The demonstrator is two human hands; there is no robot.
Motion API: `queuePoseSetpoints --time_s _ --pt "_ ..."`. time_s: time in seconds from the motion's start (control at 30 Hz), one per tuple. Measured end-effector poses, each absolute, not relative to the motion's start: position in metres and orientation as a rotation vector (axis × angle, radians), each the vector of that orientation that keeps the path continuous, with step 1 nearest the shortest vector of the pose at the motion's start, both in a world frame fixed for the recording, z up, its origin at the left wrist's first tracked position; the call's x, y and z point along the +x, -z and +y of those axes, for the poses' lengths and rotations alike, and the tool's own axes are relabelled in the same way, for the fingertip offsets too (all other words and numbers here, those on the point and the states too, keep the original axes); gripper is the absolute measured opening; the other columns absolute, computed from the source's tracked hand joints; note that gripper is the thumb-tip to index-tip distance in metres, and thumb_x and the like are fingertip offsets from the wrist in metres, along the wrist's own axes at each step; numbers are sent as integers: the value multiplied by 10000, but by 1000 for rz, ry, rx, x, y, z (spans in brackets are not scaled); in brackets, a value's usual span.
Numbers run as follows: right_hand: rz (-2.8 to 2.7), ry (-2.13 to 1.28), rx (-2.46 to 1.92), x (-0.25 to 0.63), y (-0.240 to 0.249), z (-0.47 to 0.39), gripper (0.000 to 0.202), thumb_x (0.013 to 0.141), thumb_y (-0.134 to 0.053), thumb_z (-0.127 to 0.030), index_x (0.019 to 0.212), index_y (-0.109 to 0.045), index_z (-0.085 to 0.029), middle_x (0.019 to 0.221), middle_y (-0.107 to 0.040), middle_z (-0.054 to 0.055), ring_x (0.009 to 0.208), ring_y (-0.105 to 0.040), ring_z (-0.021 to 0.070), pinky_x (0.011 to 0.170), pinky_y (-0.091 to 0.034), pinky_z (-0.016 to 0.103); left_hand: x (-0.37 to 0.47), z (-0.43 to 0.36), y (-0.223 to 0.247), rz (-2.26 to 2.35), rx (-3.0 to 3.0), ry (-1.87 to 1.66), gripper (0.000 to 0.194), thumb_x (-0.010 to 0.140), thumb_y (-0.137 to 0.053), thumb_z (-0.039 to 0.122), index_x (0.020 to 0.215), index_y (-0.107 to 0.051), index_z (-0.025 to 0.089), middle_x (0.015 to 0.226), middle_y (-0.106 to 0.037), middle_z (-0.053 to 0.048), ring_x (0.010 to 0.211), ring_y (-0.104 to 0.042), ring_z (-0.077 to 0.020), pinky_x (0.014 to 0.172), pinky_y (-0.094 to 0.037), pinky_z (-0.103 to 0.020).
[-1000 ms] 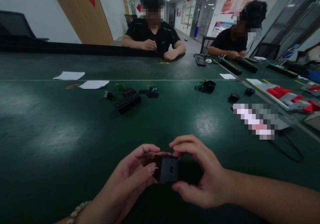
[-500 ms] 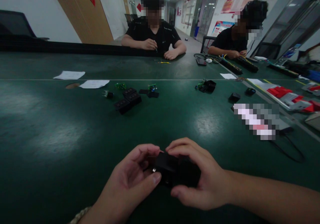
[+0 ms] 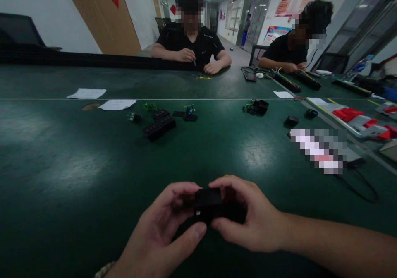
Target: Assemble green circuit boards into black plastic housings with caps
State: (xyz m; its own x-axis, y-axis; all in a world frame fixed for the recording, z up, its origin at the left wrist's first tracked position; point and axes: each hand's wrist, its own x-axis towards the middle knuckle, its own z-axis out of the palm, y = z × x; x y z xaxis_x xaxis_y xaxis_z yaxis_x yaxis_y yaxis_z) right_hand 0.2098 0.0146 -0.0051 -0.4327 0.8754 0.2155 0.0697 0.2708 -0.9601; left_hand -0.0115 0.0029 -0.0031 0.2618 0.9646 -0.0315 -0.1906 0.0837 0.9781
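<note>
A small boxy black power adapter point(image 3: 208, 201), with a bright metal spot on its near left side, is held between my two hands close to the table's near edge. My left hand point(image 3: 169, 224) curves around its left end, fingertips at the upper corner and thumb below. From the other side my right hand point(image 3: 252, 214) grips the right end between thumb and fingers. Deep shadow hides the part inside the right palm.
Black housings point(image 3: 159, 125) and a green circuit board point(image 3: 189, 108) lie ahead. To the right are an opened black case point(image 3: 259, 107), a small black block point(image 3: 290, 121) and a blurred-out device point(image 3: 319, 149) with a cable. Two people sit across the green table point(image 3: 217, 154).
The adapter has turned, so its flat top and near side face me more squarely. My left thumb has shifted slightly right and down; my right fingers have bent more.
</note>
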Motion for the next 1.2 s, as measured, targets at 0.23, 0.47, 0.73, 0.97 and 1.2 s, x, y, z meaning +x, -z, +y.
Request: queuePoseSetpoints --time_s 0.23,0.47,0.73,0.97,1.2 --pt "-1539 -1443 -947 210 3 15 392 832 -781 -221 1184 -609 -228 966 -673 20 829 -684 153 742 -592 296 -8 7 0 889 1044 -1040 247 884 -827 273 1127 -805 311 1098 -803 -60 1064 -755 -245 916 -632 -284" --pt "-1554 -1409 -948 210 0 15 373 834 -773 -212 1169 -608 -214 976 -680 30 831 -690 155 740 -597 294 -10 4 5 881 1011 -1035 275 875 -842 282 1145 -790 303 1105 -795 -61 1073 -746 -248 922 -629 -293" --pt "-1693 -1157 -815 211 8 13 492 834 -759 -164 1283 -573 -241 1042 -664 51 819 -700 169 692 -603 303 -13 2 2 891 980 -976 278 916 -798 360 1186 -762 303 1131 -767 -69 888 -756 -219 747 -661 -274" --pt "-1793 -993 -721 213 8 16 547 827 -703 -66 1328 -603 -262 1222 -615 89 885 -683 166 708 -607 301 -11 7 1 792 933 -950 280 893 -830 353 1156 -790 268 984 -814 -75 784 -786 -215 717 -668 -286" --pt "-1856 -901 -686 214 5 16 556 820 -666 18 1303 -635 -257 1266 -608 98 1104 -672 215 836 -630 331 -13 12 -2 802 826 -948 233 842 -882 323 1062 -845 259 959 -833 -55 758 -806 -203 722 -673 -272"
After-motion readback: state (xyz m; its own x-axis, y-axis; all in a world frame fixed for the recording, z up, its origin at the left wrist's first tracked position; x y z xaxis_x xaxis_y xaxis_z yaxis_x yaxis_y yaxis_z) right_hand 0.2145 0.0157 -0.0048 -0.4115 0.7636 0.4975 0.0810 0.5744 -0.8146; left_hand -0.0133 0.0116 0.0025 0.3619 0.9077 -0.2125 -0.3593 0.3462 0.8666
